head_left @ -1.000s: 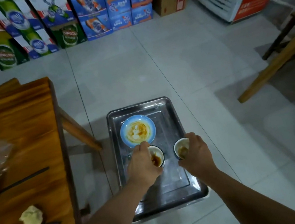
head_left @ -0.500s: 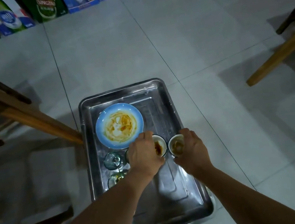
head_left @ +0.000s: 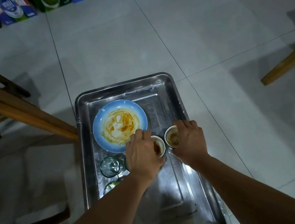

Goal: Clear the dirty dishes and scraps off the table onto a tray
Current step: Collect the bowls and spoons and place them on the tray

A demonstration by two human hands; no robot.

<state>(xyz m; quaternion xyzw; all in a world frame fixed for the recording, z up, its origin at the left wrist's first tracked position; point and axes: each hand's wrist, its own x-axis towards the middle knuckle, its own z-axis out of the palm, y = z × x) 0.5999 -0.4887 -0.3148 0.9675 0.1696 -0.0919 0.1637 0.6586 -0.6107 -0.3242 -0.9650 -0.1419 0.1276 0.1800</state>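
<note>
Hands grip one small cup each on our steel tray (head_left: pixel 166 80): left hand (head_left: pixel 142 156) holds the left cup (head_left: pixel 159 147), right hand (head_left: pixel 189 142) the right cup (head_left: pixel 171 137); one blue plate (head_left: pixel 119 124) and two glasses (head_left: pixel 110 165) fill its left side, near half bare

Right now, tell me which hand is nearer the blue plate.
Left. The left hand grips a small sauce cup with its knuckles over the blue plate's near edge. The right hand grips the other cup farther right, apart from the plate.
</note>
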